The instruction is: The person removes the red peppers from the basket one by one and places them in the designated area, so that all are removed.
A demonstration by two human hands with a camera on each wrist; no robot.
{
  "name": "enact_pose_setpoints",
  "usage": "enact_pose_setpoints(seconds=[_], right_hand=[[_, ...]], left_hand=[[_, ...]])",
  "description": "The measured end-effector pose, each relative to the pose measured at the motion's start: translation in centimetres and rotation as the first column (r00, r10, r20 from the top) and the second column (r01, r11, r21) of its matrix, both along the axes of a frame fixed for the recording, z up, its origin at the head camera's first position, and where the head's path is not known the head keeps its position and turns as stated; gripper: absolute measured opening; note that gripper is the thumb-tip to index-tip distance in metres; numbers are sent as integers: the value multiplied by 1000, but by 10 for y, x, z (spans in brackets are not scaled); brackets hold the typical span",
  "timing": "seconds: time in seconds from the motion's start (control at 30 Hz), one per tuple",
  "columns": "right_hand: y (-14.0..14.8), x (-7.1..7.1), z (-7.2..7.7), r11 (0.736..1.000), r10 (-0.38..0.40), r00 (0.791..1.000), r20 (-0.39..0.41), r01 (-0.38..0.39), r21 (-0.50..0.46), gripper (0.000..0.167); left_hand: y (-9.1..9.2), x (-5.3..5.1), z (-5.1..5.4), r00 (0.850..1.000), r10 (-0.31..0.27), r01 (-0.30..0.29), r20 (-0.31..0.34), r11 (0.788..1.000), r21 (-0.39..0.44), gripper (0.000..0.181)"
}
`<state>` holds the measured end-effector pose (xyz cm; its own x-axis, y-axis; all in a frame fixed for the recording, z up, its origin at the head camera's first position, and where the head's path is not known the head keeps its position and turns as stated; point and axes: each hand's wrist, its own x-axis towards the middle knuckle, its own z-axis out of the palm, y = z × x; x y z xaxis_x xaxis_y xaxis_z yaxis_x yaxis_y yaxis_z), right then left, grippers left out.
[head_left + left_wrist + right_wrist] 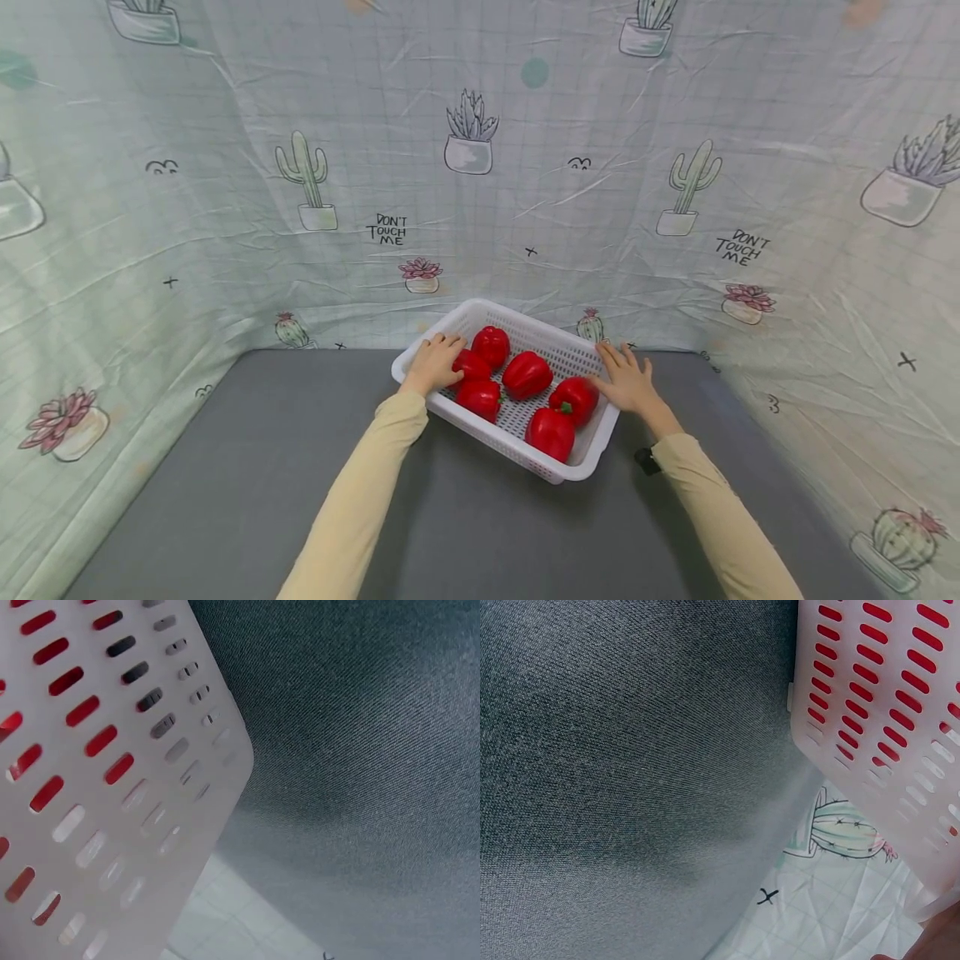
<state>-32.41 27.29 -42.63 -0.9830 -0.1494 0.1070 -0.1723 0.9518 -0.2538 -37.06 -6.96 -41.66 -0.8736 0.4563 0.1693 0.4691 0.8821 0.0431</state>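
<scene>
In the head view, the white basket (393,368) sits on the grey counter (262,450) between the hands, its long axis slanting from far left to near right. Six red peppers (527,375) lie inside it. The left hand (433,364) reaches over the basket's left end, fingers loosely spread beside the leftmost peppers; the right hand (628,383) is at its far right corner, fingers spread and thumb apart. Neither hand is plainly nearer the basket.

The left wrist view shows the basket's slotted outer wall, red showing through; no fingers appear there, so I cannot tell how firmly they bear on the rim.

In the right wrist view, only a blurred bit of hand shows below the basket's wall, beside the printed sheet (817,915).
</scene>
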Motion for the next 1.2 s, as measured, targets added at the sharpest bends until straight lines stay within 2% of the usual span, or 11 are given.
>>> enact_pose_setpoints(seconds=[0.2, 0.37, 0.67, 0.93, 1.2], right_hand=[[-1, -1, -1, 1000, -10, 1000, -6, 10, 8, 67], [-2, -2, -3, 1000, -13, 1000, -11, 13, 1, 67], [-2, -2, -4, 1000, -16, 999, -32, 17, 8, 66], [-1, -1, -3, 1000, -14, 1000, -25, 14, 20, 66], [-2, -1, -1, 1000, -7, 1000, -25, 8, 23, 66]], left_hand=[[2, 0, -1, 999, -31, 32, 19, 997, -64, 61], [4, -1, -2, 999, -21, 25, 43, 995, -92, 65], [7, -6, -8, 997, -7, 12, 79, 998, -66, 70], [7, -7, -10, 998, -19, 19, 54, 1000, -2, 67], [7, -12, -12, 999, -36, 35, -8, 999, -33, 64]])
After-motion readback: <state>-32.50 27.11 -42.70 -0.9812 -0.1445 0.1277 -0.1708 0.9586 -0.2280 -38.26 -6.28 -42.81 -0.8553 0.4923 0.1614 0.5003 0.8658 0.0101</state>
